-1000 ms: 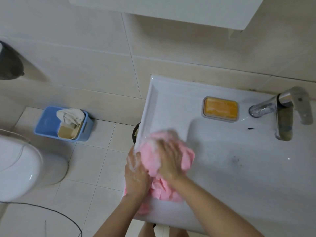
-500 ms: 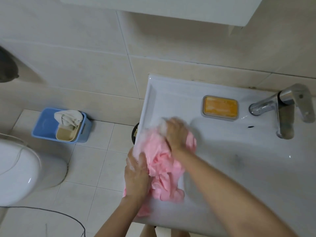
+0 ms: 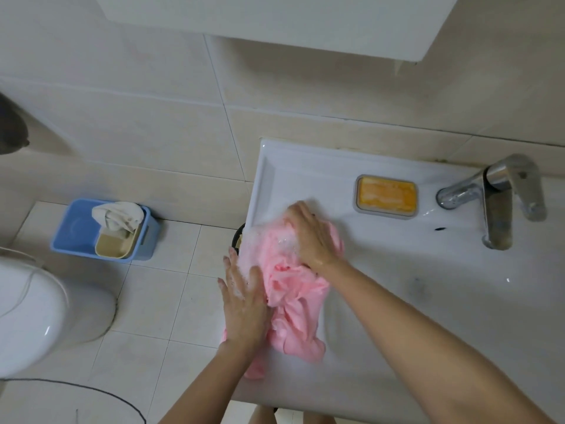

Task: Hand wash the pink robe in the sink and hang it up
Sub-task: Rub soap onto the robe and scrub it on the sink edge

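On the left ledge of the sink [image 3: 397, 270], the robe [image 3: 293, 304] lies sudsy and stretched out, its near end drooping over the near edge. My left hand [image 3: 244, 304] presses on its left side with fingers nearly straight. My right hand [image 3: 312, 237] has its fingers curled over the bunched far end. To scrub well, I judge I should keep the left palm heavy as an anchor, push with the right heel in short strokes, turn fresh cloth under each pass, and keep the hanging end from sliding to the floor. The soap [image 3: 386, 194] sits just right of it if the suds thin. A second ago my right hand was near, beside the left, over a tight bundle. It has since pushed far and the cloth has spread, while the left has barely shifted.
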`<state>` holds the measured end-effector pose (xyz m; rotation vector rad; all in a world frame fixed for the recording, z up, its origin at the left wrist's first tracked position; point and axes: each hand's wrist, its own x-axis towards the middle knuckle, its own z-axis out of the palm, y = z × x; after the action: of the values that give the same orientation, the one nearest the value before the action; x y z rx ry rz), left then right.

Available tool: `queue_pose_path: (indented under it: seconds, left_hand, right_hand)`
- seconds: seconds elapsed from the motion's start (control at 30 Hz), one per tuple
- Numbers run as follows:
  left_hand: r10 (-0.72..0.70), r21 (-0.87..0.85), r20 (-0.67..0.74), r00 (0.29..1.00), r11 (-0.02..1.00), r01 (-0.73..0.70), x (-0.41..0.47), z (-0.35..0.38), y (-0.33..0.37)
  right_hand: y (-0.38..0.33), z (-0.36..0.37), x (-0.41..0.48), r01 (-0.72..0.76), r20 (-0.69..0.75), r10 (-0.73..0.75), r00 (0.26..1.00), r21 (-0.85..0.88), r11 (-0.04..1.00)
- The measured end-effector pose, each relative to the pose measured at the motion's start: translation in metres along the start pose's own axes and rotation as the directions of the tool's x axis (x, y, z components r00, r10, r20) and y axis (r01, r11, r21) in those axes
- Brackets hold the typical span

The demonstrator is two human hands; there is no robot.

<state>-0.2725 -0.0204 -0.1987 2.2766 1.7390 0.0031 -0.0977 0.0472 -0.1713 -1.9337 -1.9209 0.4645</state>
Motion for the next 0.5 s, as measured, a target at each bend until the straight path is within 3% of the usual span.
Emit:
queue_pose_path:
  seconds: [0.07, 0.1, 0.13, 0.2, 0.3, 0.33, 0.37, 0.43, 0.5]
  left_hand:
    - [0.009, -0.005, -0.002, 1.000, 1.000, -0.009, 0.002, 0.006, -0.005]
    - [0.013, 0.005, 0.012, 1.000, 1.000, -0.013, 0.001, 0.007, -0.007]
    - [0.030, 0.024, 0.002, 1.000, 0.999, -0.030, 0.000, 0.011, -0.010]
    - [0.059, 0.063, -0.006, 0.998, 0.996, -0.059, -0.003, 0.014, -0.012]
    - [0.098, 0.160, -0.002, 0.995, 0.982, -0.096, -0.007, 0.018, -0.009]
    - [0.089, 0.181, 0.010, 0.996, 0.979, -0.089, -0.007, 0.017, -0.006]
    - [0.081, 0.193, 0.019, 0.997, 0.978, -0.083, -0.005, 0.015, -0.004]
    - [0.090, 0.212, 0.011, 0.996, 0.973, -0.090, -0.004, 0.016, -0.004]
    - [0.087, 0.278, 0.036, 0.996, 0.956, -0.094, -0.005, 0.013, -0.005]
  right_hand:
    - [-0.021, -0.006, -0.026, -0.113, -0.106, 0.140, 0.984, 0.224, 0.968]
    - [-0.035, -0.002, -0.045, -0.088, -0.180, 0.144, 0.973, 0.287, 0.954]
    - [-0.048, 0.007, -0.068, -0.039, -0.236, 0.112, 0.965, 0.293, 0.955]
    - [-0.057, 0.024, -0.091, 0.047, -0.273, -0.007, 0.962, 0.140, 0.989]
    - [-0.033, 0.020, -0.024, 0.009, -0.152, -0.026, 0.988, -0.108, 0.994]
    - [-0.024, 0.012, 0.006, -0.014, -0.017, 0.012, 1.000, -0.182, 0.983]
    - [-0.019, 0.004, 0.028, -0.050, 0.093, 0.067, 0.993, -0.170, 0.984]
    - [-0.020, -0.005, 0.041, -0.175, 0.176, 0.187, 0.966, -0.081, 0.981]
    - [-0.038, -0.016, 0.002, -0.310, 0.045, 0.308, 0.950, 0.043, 0.950]
